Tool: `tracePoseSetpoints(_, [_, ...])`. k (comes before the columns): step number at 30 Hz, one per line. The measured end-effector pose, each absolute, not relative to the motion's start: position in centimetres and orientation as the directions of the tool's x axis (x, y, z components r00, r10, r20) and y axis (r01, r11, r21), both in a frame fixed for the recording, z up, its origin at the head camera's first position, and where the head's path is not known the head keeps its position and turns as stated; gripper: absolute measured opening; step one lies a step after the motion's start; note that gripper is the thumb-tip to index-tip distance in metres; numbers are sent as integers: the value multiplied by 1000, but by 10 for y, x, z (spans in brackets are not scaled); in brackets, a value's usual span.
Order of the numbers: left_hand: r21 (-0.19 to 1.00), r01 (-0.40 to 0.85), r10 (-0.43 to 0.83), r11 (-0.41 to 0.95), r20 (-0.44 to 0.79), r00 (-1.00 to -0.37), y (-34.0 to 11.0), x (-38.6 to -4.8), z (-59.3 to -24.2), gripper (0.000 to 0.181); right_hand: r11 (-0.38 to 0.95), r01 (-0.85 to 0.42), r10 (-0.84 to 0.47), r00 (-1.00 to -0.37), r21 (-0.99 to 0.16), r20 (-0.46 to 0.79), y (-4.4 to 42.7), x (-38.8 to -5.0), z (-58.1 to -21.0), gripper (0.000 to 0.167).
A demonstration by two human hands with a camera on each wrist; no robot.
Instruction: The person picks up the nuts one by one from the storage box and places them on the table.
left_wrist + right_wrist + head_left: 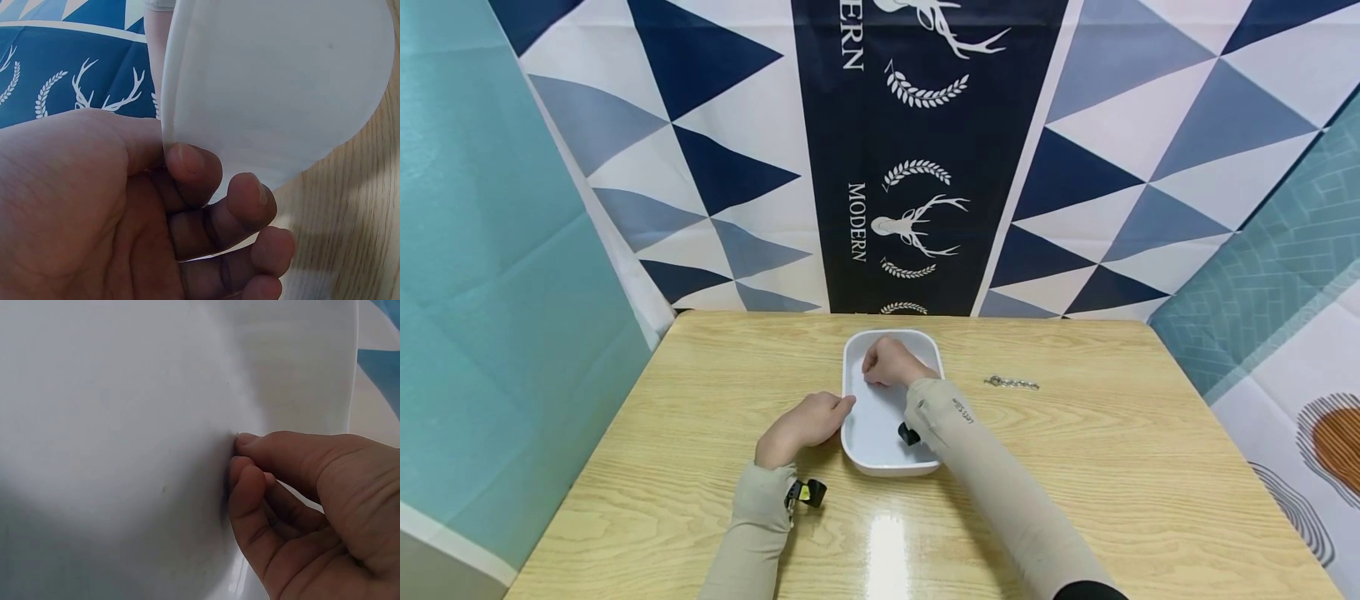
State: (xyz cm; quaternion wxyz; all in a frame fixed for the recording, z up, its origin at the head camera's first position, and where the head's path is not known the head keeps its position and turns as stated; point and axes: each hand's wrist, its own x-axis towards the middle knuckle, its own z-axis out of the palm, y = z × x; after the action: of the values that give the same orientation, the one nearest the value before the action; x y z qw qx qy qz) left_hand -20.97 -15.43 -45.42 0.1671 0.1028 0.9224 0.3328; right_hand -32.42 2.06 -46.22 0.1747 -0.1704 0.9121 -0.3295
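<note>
A white rectangular basin (880,425) with rounded corners stands on the wooden table. My left hand (808,425) grips its left rim, thumb on top; the left wrist view has the curled fingers (250,200) against the basin's outer wall. Inside the basin, toward its far end, is my right hand (891,362). Its thumb and fingertips are bent together close to the basin's inner surface in the right wrist view, at the foot of the side wall (306,369). No object shows between those fingertips. A silvery chain bracelet (1011,383) lies on the table, right of the basin.
The wooden table (1112,467) reaches back to a patterned cloth (730,167) with triangles and deer heads. Teal cloth (512,250) hangs at the left side. Black wrist cameras are strapped on both sleeves, the left one (811,492) just above the tabletop.
</note>
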Motion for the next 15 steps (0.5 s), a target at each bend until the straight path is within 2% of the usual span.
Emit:
tracePoseSetpoints(9, [649,74,299,757,-243,-923,-155,-209,-455,53,747,-238,-432,-883,-621,-182,18,-321,-460,13])
tracePoseSetpoints(15, [653,81,302,753,-234,-924,-155,-211,-456,52,752,-219,-422,-884,-621,-200,18,-320,-457,16])
